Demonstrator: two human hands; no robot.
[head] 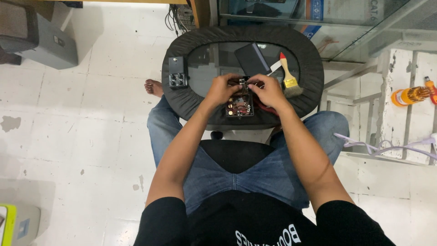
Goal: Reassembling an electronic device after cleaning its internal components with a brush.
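The oval glass-topped stool is bearing everything. A small opened device is lying just below the fingertips. The left hand and right hand are pinching a tiny part between them. A paintbrush is lying just right.

Bright, even overhead light washes the pale tiled floor; the glass tabletop shows soft reflections. Focus is sharp, shadows faint, with slight wide-angle stretching toward the edges.

Left hand and right hand pinch an opened circuit device on the black stool
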